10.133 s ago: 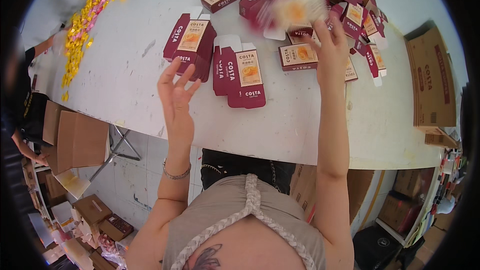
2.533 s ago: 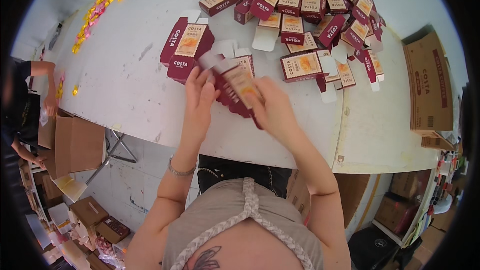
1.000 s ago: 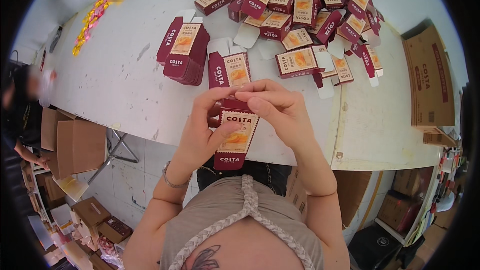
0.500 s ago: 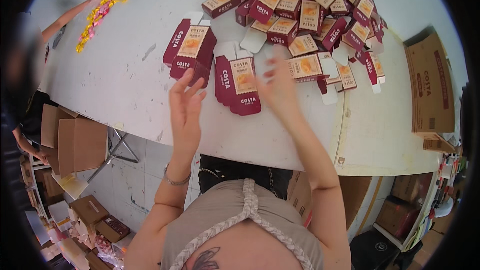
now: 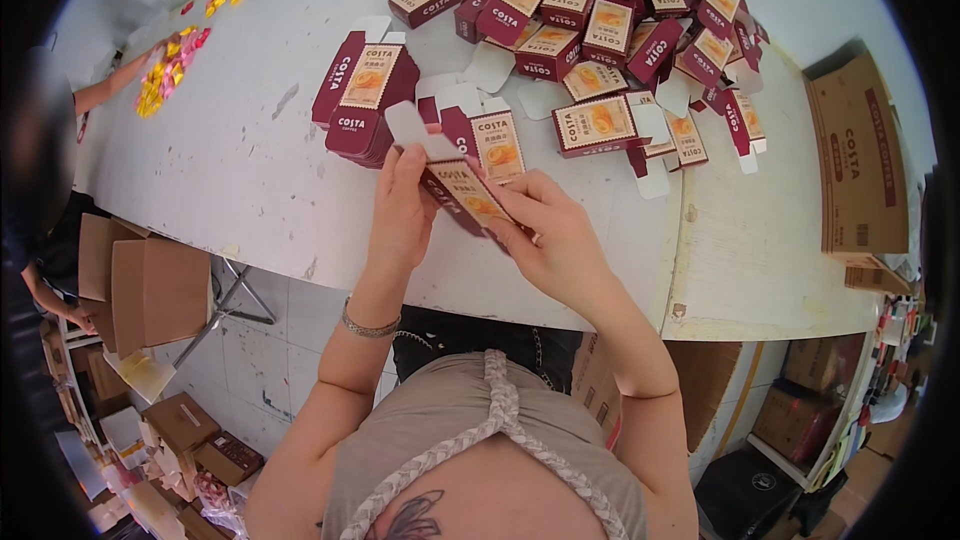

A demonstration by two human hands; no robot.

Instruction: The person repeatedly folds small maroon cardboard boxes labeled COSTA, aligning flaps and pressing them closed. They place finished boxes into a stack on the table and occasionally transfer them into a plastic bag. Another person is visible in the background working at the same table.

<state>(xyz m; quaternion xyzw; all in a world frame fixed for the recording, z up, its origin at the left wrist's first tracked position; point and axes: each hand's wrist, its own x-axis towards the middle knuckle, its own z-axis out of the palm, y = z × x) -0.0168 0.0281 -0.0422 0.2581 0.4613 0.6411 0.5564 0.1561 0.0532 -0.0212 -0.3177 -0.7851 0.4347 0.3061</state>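
Note:
Both my hands hold one small maroon carton (image 5: 462, 188) above the table, tilted, with its pale end flap raised at the upper left. My left hand (image 5: 404, 208) grips the flap end, thumb up along it. My right hand (image 5: 552, 236) pinches the opposite end between thumb and fingers. Just beyond the carton lies a low stack of flat carton blanks (image 5: 497, 143), partly hidden by my hands and the carton. Left of it stands a taller stack of flat maroon blanks (image 5: 370, 80) with orange picture panels.
A heap of folded-up maroon cartons (image 5: 610, 25) covers the white table's (image 5: 240, 140) far right; some have open flaps. A large brown box (image 5: 862, 165) stands at the right edge. At the far left, a person's hand is beside yellow and pink wrapped pieces (image 5: 172, 72). An open brown box (image 5: 160, 290) stands below.
My hands were apart and empty-looking over the blanks. They have come together, and one carton from the nearer stack is now lifted and held between them.

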